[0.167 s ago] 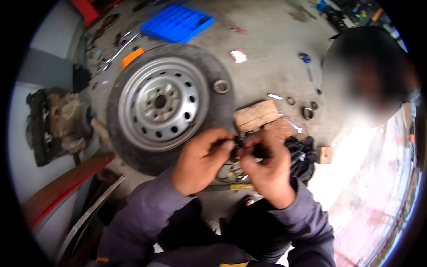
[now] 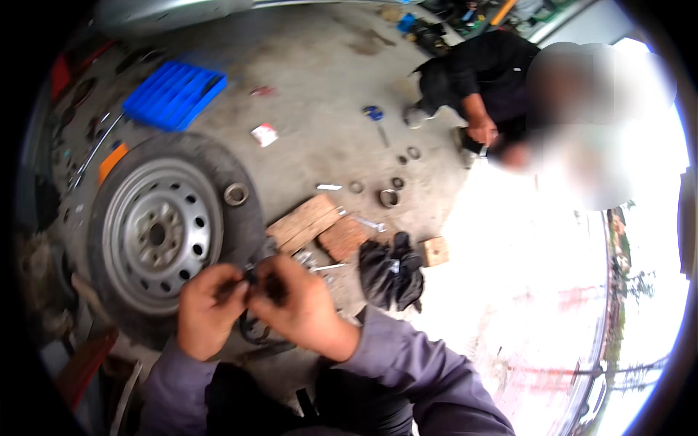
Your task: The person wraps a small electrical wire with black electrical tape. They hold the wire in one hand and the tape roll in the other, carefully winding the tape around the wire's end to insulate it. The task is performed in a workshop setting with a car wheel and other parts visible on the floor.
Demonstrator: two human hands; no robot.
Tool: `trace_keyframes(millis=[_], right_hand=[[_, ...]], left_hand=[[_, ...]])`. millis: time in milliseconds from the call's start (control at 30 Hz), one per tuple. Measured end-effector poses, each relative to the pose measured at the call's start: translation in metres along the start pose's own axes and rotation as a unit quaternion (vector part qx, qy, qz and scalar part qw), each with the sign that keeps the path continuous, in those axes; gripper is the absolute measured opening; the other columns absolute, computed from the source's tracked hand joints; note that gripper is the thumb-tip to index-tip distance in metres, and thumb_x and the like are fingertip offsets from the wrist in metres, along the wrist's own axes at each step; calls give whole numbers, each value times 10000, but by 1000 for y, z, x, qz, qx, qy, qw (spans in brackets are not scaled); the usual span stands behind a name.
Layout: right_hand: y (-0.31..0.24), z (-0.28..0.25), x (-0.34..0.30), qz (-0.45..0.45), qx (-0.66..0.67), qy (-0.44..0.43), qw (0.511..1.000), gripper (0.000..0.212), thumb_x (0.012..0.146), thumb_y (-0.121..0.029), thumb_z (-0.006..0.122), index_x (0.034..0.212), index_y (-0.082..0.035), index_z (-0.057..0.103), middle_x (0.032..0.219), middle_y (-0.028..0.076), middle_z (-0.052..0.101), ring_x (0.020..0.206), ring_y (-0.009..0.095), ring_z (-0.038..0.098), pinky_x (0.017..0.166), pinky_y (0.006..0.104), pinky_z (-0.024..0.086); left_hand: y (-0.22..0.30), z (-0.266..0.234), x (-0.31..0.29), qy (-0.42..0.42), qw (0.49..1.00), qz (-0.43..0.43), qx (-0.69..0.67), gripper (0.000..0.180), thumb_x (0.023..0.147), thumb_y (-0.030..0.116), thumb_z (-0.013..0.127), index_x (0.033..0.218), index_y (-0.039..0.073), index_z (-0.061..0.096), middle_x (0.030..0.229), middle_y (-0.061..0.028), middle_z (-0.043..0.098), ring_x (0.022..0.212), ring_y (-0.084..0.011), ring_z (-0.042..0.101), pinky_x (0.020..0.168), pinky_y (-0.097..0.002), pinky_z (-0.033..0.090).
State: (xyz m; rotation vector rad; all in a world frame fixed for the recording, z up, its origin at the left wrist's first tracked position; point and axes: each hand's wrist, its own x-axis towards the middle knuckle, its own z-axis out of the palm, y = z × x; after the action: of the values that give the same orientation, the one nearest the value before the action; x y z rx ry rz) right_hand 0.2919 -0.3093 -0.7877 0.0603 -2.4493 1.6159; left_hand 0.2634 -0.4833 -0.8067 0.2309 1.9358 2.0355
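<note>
Head view: the person's left hand (image 2: 207,309) and right hand (image 2: 302,301) are both pinched onto a small dark part (image 2: 249,277) between them, too blurry to ID. Steel wheel (image 2: 142,218) sits at ten o'clock from it, wooden block (image 2: 304,224) around one, black cloth bundle (image 2: 392,275) at three. Looks like fiddly two-handed fingertip work tbh; next move probably calls for a light, steady pinch.

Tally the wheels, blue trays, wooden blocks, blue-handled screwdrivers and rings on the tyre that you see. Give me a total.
Wheel: 1
Blue tray: 1
Wooden blocks: 3
Blue-handled screwdriver: 1
Ring on the tyre: 1
Total: 7
</note>
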Motion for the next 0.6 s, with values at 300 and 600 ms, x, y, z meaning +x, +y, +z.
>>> trace_keyframes(millis=[300, 600], right_hand=[[14, 5, 1, 22, 158, -106, 982, 256, 910, -17, 683, 1153, -35, 604, 1009, 95, 654, 945, 162, 655, 816, 308, 529], [2, -22, 3, -115, -36, -80, 989, 361, 782, -117, 798, 1106, -63, 649, 1007, 108, 607, 893, 322, 661, 756, 395, 548]], left_hand=[[0, -3, -16, 10, 958, -115, -263, 167, 939, 172, 676, 1019, 30, 639, 692, 11, 507, 560, -76, 439, 540, -272, 407], [-11, -3, -9, 8, 969, -75, -233, 159, 929, 110, 702, 1041, 16, 641, 694, -14, 563, 557, -94, 485, 536, -284, 454]])
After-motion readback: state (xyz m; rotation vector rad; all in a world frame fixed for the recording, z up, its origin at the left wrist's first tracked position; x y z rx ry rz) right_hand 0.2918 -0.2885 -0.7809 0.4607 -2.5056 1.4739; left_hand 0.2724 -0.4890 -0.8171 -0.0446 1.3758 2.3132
